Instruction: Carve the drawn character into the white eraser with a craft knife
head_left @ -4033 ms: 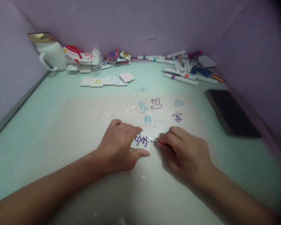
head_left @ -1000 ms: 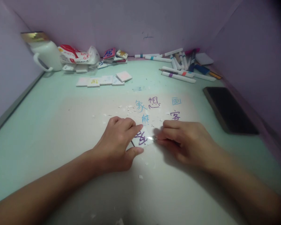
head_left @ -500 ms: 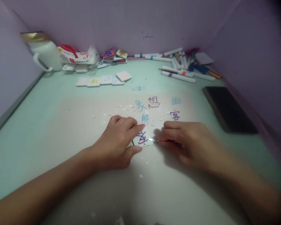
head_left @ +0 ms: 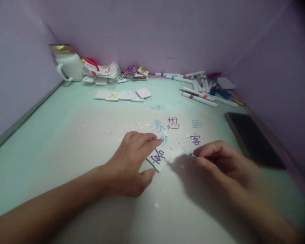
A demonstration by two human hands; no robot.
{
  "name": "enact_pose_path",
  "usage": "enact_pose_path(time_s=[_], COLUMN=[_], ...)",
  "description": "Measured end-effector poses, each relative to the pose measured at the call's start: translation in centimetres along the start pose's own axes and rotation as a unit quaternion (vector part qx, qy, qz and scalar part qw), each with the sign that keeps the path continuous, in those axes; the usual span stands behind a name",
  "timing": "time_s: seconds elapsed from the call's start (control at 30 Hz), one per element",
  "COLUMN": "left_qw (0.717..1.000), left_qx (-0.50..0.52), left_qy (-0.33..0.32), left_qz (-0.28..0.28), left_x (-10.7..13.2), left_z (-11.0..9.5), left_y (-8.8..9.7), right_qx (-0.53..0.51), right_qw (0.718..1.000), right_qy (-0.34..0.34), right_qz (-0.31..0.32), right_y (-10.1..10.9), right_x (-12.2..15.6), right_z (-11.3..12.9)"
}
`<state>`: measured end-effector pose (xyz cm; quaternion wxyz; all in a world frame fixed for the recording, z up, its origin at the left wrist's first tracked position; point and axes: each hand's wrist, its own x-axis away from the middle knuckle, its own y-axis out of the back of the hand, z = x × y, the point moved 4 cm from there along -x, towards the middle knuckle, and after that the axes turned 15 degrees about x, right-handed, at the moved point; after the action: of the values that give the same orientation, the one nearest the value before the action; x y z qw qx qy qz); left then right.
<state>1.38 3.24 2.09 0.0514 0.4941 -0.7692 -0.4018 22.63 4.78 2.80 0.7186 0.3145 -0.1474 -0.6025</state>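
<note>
My left hand presses on a small white square tile with a purple character, fingers over its upper edge and thumb at its lower corner. My right hand is lifted a little to the right of the tile, its fingers pinched on a thin metal-tipped tool. The tool's tip is clear of the tile. White chips lie scattered on the table around the hands. Cut-out characters in blue and purple lie just beyond the tile.
A white mug, a crumpled packet and stacked tiles line the back wall. A row of white tiles lies in front. Several markers lie at the back right. A black slab lies at the right.
My right hand has drawn the tool back to the right, off the tile. The tile has turned under my left hand. The camera has tilted down slightly.
</note>
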Motion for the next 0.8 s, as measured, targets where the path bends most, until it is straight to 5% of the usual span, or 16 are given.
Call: enact_pose_path(time_s=[0.2, 0.37, 0.6, 0.8], left_qw=[0.996, 0.999, 0.998, 0.999], left_qx=[-0.069, -0.028, 0.042, 0.000], left_qy=[0.064, 0.017, -0.030, 0.033], left_qz=[0.004, -0.005, 0.045, 0.018], left_x=[-0.2, 0.0, 0.5, 0.7], left_z=[-0.6, -0.4, -0.3, 0.1], left_y=[-1.0, -0.8, -0.4, 0.2], right_qx=[-0.158, -0.223, -0.354, -0.328], right_qw=[0.984, 0.972, 0.922, 0.928], right_qy=[-0.077, -0.053, -0.141, -0.174], right_qz=[0.026, 0.052, 0.064, 0.027], right_y=[-0.9, -1.3, -2.5, -3.1], right_x=[0.6, 0.4, 0.7, 1.9], right_z=[-0.7, -1.2, -1.4, 0.0])
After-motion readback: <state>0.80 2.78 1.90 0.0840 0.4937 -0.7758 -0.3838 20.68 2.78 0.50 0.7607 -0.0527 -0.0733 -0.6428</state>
